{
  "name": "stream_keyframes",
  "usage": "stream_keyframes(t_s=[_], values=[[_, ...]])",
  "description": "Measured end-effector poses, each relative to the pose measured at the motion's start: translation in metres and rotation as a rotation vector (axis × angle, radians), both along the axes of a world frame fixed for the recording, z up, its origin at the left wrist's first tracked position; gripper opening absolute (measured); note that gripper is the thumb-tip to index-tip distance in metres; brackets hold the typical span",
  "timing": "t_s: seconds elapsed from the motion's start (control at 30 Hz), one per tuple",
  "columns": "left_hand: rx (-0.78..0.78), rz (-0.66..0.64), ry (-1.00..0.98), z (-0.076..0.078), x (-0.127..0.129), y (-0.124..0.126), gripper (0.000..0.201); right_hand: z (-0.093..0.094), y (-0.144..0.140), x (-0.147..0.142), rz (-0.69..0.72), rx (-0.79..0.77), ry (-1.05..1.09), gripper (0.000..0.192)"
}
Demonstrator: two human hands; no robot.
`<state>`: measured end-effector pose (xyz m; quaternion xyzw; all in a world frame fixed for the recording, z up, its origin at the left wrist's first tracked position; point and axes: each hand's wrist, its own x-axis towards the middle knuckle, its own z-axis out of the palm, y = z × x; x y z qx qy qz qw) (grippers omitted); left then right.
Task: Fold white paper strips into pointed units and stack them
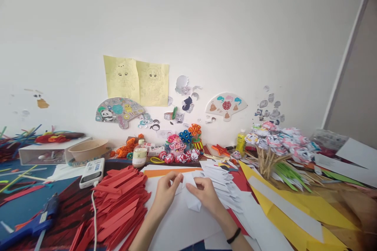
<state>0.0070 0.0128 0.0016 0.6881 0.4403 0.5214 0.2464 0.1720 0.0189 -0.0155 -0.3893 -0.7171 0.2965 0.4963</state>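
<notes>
Fingers (pixel 202 181) of the right hand (pixel 209 194) pinch a folded white paper (pixel 193 204), low in the middle of the frame. The left hand (pixel 166 193) has fingers curled almost together by the paper's edge; I can't tell if they grip. Red strips (pixel 120 204) lie lower left.

Two arms are visible, each comprising a bare forearm and a bare hand. The left forearm (pixel 147 229) tapers toward the wrist and terminates in the left hand (pixel 167 191), which has slender fingers. The right forearm (pixel 226 222) has the same tapered profile and terminates in the right hand (pixel 205 193), likewise slender-fingered. One worn item is fitted: a narrow, plain black band (pixel 233 236), encircling the right forearm near the wrist. Band material: cannot be determined.
</notes>
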Motion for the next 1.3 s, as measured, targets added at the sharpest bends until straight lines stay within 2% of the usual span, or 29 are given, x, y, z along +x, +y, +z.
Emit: stream_keyframes(t_s=[0.13,0.3,0.6,0.8,1.03,1.3], values=[[0.007,-0.005,0.011,0.002,0.0,-0.003,0.031,0.0,0.0,0.0,-0.019,0.015,-0.004,0.051],[0.098,0.015,0.037,0.004,0.0,-0.007,0.022,-0.003,0.002,-0.001,0.021,-0.018,-0.029,0.05],[0.04,0.003,0.04,0.002,0.003,-0.006,0.026,0.002,0.0,-0.001,0.019,-0.045,0.057,0.049],[0.078,-0.036,0.091,0.005,0.001,-0.009,0.022,0.004,-0.002,-0.001,0.026,-0.061,0.069,0.048],[0.099,-0.018,0.124,-0.001,0.001,-0.006,0.023,0.005,-0.002,-0.001,0.046,-0.092,0.083,0.048],[0.102,-0.006,0.198,-0.007,0.0,-0.002,0.023,0.003,-0.002,-0.001,0.009,-0.086,0.122,0.045]])
